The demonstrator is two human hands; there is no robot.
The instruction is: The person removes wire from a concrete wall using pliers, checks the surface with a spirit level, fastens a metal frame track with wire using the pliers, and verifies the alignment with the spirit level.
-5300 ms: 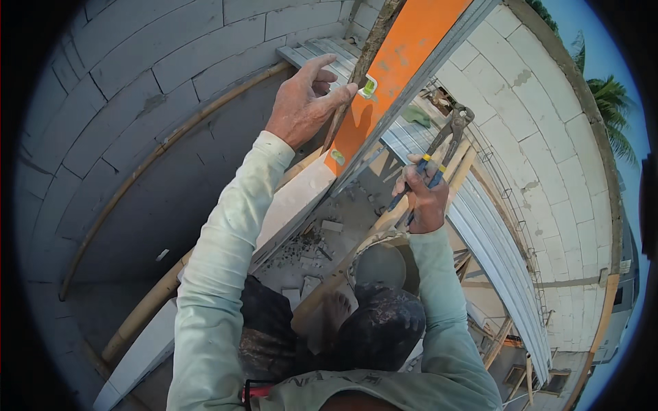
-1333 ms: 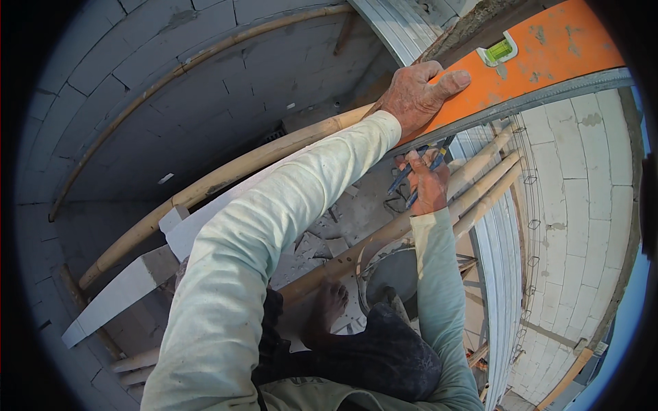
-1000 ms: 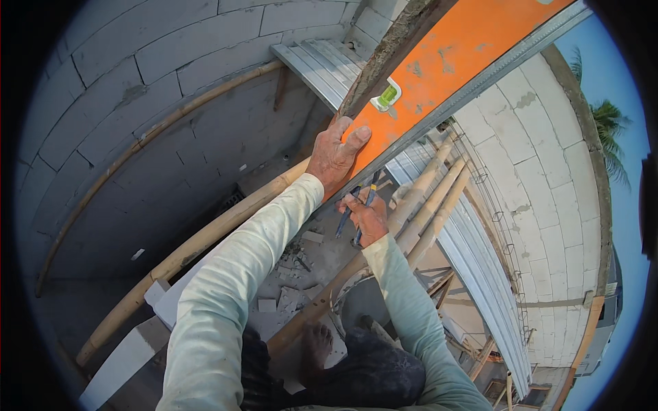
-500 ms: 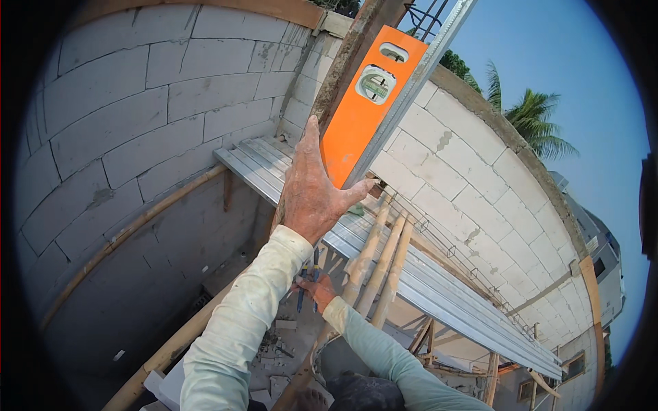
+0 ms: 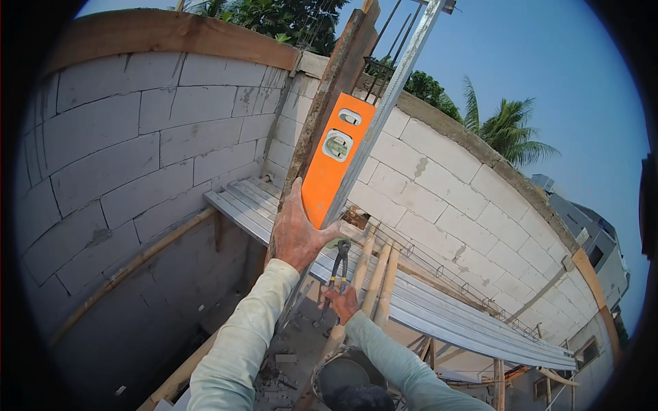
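Observation:
My left hand is wrapped round the lower part of an orange spirit level, thumb on one side and fingers on the other. The level stands tilted in the picture, between a rough timber board and a long galvanised metal strip. Its vials show above the hand. Lower and to the right, my right hand is closed round the handles of black pincers. Their jaws point up, close beside my left thumb and the metal strip.
Ribbed metal planks run across behind my hands. Bamboo poles lean against them. Pale block walls rise left and right. Thin steel bars stand behind the board. A round bucket sits below my right forearm.
The pincers have come up from below my left wrist to beside the left thumb, with my right hand. The view has shifted; the level now appears lower, still in my left hand.

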